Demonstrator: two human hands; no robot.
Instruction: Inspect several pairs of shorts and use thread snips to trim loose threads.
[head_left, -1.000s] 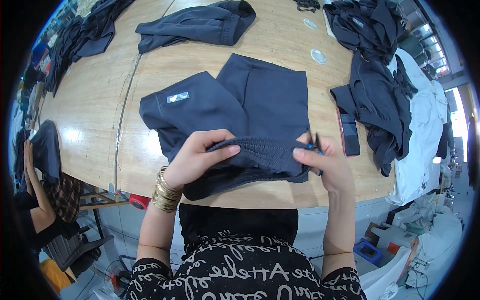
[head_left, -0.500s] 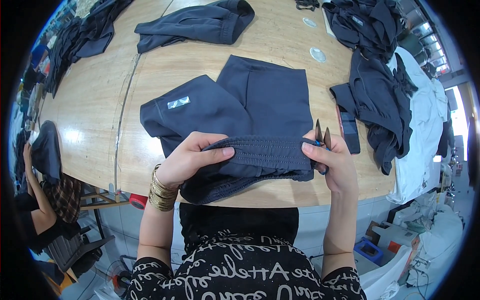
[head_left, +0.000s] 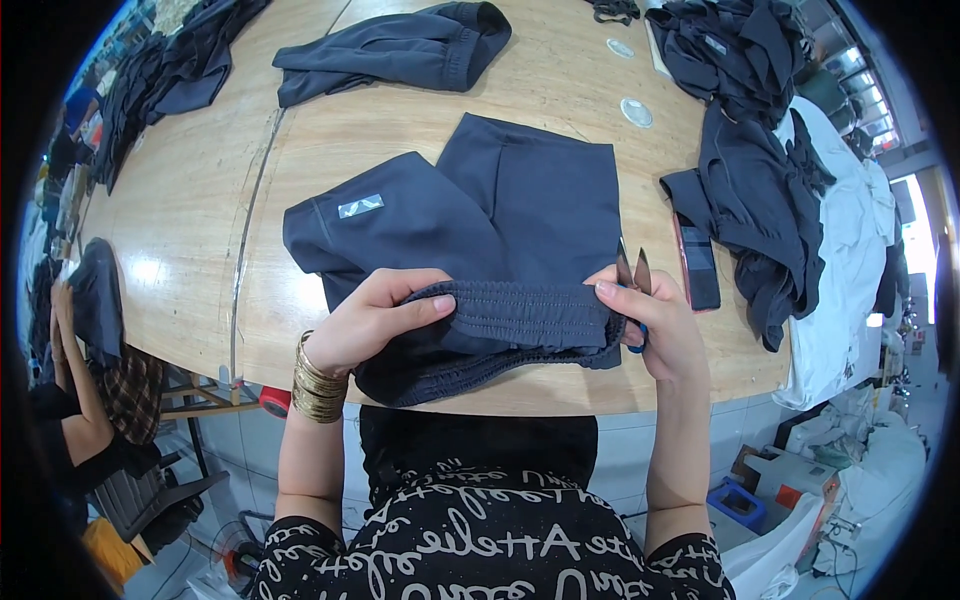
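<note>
Dark navy shorts lie flat on the wooden table, legs pointing away, elastic waistband lifted off the near edge. Left hand has its grip closed on the waistband's left part, thumb on top, fingers curled beneath, gold bangles at the wrist. Right hand pinches the waistband's right end and also holds small thread snips, blades pointing up and slightly parted, just beside the fabric; how firmly the snips are seated in the palm I cannot tell. Risk, as a judgement: with one hand doing both jobs, the open points sit close to the stretched band and could nick the stitching or the elastic if the cloth is pulled sideways. The thumb lies near the blades too. A dark phone rests just right of the shorts, beside a heap of dark garments; another folded dark piece lies farther up the table. A second person's arm shows at far left
</note>
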